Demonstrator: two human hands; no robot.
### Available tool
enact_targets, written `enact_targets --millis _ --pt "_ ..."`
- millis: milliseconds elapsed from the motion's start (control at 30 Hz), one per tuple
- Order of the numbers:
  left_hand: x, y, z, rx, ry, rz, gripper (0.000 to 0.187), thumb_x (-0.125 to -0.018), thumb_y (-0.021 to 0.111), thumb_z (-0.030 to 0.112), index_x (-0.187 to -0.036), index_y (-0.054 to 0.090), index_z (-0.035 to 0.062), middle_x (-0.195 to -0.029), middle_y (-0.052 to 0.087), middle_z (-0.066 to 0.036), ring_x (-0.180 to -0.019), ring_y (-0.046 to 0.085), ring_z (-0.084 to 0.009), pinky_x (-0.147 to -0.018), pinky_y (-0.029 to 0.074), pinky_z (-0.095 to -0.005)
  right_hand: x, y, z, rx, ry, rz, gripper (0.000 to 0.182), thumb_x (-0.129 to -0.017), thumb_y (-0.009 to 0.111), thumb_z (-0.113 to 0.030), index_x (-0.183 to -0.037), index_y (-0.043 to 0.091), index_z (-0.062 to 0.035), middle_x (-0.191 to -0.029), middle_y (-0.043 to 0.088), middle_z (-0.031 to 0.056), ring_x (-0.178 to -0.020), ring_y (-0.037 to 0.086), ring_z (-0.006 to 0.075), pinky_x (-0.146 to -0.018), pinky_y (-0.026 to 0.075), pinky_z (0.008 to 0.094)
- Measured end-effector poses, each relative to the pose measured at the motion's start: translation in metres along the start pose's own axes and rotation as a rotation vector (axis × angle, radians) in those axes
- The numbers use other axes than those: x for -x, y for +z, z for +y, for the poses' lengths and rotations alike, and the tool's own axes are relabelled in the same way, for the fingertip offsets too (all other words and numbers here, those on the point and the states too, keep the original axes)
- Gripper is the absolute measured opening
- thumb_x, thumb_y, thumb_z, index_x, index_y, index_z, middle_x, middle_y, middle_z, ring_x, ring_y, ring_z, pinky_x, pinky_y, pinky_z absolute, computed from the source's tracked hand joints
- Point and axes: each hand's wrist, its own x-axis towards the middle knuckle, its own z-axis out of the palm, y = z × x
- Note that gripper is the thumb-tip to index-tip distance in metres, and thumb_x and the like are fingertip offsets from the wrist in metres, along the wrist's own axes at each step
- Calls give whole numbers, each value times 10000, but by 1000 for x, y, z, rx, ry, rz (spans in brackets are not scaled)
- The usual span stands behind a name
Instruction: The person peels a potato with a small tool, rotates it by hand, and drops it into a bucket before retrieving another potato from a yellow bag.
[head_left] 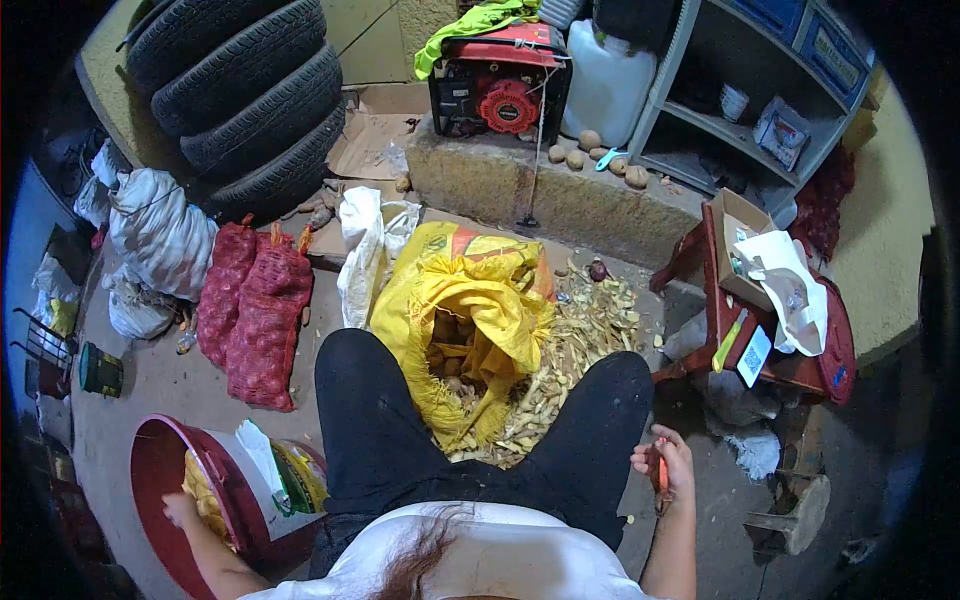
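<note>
At the right, beside my knee, my right hand [668,462] is closed around an orange peeler [660,476]. My left hand [182,510] reaches into a large dark red tub [160,440], next to a pale yellow heap of peeled potatoes [203,500]; its fingers are small and smeared here. Between my knees stands a yellow woven sack [480,300], its mouth rolled open toward me, with unpeeled potatoes [452,345] inside. A thick spread of peelings [590,330] covers the floor to the right of the sack and in front of me.
Red mesh bags [265,315] and white sacks [160,230] stand at the left, under stacked tyres [240,110]. A generator [505,85] and several potatoes [590,140] sit on the concrete ledge. At the right, a red stool [715,300] carries a cardboard box [735,235] and a phone [754,357].
</note>
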Motion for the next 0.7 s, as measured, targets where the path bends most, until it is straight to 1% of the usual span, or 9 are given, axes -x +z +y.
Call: enact_targets --millis 100,167,333,400,433,467,500,600,700 --pt "24 -85 88 360 278 332 545 -742 577 276 -1185 427 -4 -1122 482 -253 -1075 443 -375 -881 383 -435 -6 0 5 200 -136 99 390 -765 455 -58 -1143 412 27 -779 585 151 -605 588 200 -545 505 304" --pt "31 -114 145 827 702 690 486 -755 594 161 -1179 436 -16 -1158 480 -214 -1081 446 -334 -935 333 -384 -6 -3 14 350 -190 102 411 -743 434 -25 -1149 415 33 -762 588 130 -609 582 174 -543 501 294" --pt "271 -228 256 1380 1524 105 254 -757 540 5 -1011 524 1 -973 544 -101 -864 535 -185 -769 416 -286 17 -1 40 699 -190 134 456 -684 486 -2 -1137 486 53 -766 585 99 -658 531 113 -607 458 254" --pt "351 -226 281 955 1914 -131 212 -722 539 -8 -932 547 15 -891 555 -126 -838 549 -244 -745 436 -310 31 16 21 595 -163 70 507 -699 525 -25 -1187 424 67 -793 599 150 -662 573 150 -590 479 259" --pt "387 -213 296 751 2021 -604 225 -714 542 9 -939 544 4 -876 555 -160 -842 548 -293 -736 444 -346 33 18 10 595 -166 74 507 -699 525 -25 -1187 424 67 -793 599 150 -662 573 150 -590 479 259" --pt "415 -178 317 540 2190 -827 246 -718 554 62 -956 545 1 -893 555 -171 -865 542 -320 -753 441 -373 34 19 0 378 -111 2 543 -713 555 -59 -1211 381 73 -824 598 188 -678 597 188 -589 494 268" --pt "442 -147 332 356 2379 -792 274 -728 562 105 -984 548 9 -900 553 -179 -884 538 -334 -774 435 -394 33 20 -7 158 -56 -67 590 -727 585 -93 -1234 338 78 -855 598 226 -693 620 226 -589 510 278" --pt "508 -49 377 -732 2334 -632 292 -679 573 178 -925 596 23 -953 583 -182 -883 558 -305 -771 438 -399 16 41 -28 2 -260 -264 646 -750 600 -172 -1252 280 82 -924 567 299 -737 632 305 -599 537 306" --pt "541 100 436 -611 2074 -679 255 -679 572 201 -862 602 27 -840 608 -152 -765 573 -271 -710 450 -358 -18 61 -65 -283 -424 -361 578 -774 562 -217 -1211 328 81 -963 536 330 -735 626 335 -598 555 326"
